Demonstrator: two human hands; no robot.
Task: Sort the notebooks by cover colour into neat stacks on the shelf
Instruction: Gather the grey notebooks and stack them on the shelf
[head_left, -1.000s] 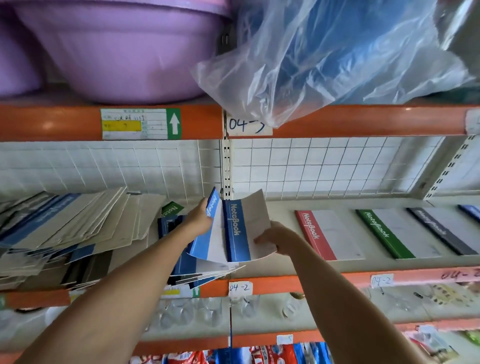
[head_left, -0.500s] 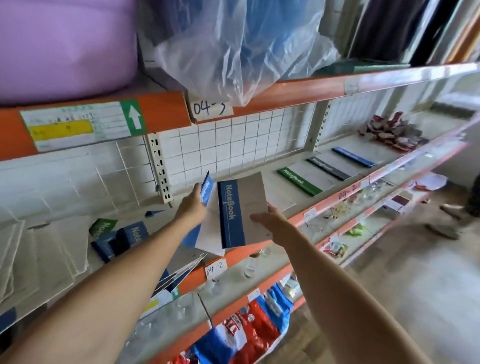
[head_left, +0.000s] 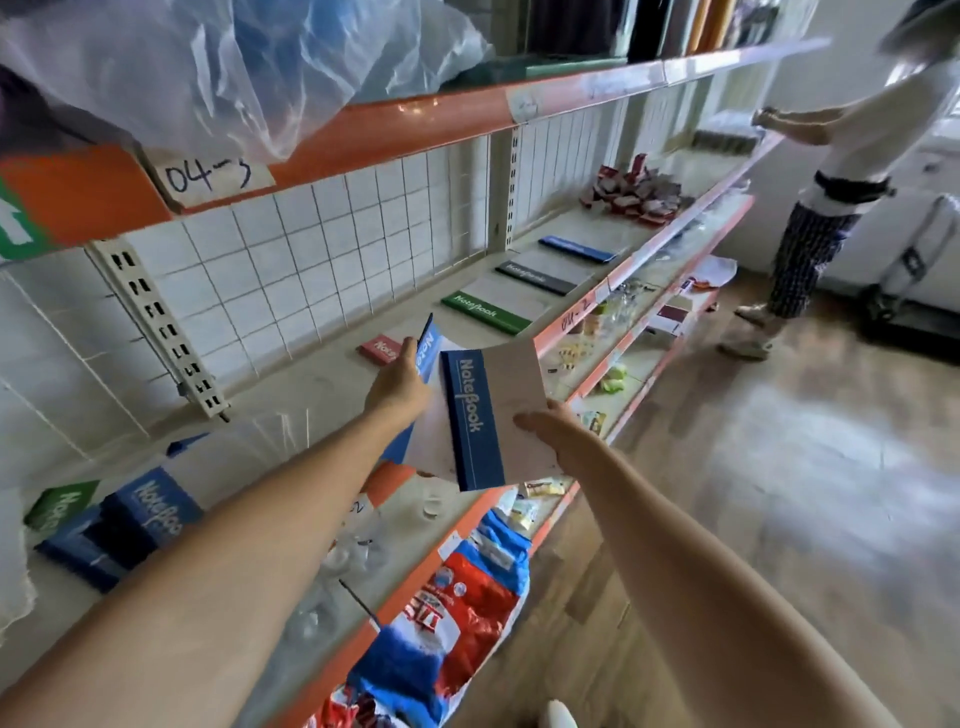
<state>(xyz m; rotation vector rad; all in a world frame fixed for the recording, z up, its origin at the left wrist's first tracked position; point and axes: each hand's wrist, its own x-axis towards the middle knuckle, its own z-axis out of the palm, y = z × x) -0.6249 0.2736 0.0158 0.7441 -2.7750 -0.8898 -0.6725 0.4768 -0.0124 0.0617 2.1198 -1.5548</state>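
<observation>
Both hands have swung right along the shelf (head_left: 322, 374). Right hand (head_left: 558, 431) grasps dark blue notebook (head_left: 475, 421) held above the shelf edge; left hand (head_left: 400, 384) grasps lighter blue notebook (head_left: 427, 349). Red notebook (head_left: 378, 349), green notebook (head_left: 485, 312) lie beyond.

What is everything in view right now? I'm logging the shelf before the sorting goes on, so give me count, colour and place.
Held notebooks: two, blue spines; dark blue notebook in right hand, lighter blue notebook in left.
Sorted notebooks: four on the shelf, red notebook, green notebook, black notebook, far blue notebook.
Unsorted pile: blue and green covers, shelf's near end; count unclear.
Plastic sheet: one, clear, top shelf.
Red packets: heap, far end.
Bag: one, red and blue, lowest shelf.
Other person: one, far end of the aisle.
Left hand: grips a notebook.
Right hand: holds a notebook.
</observation>
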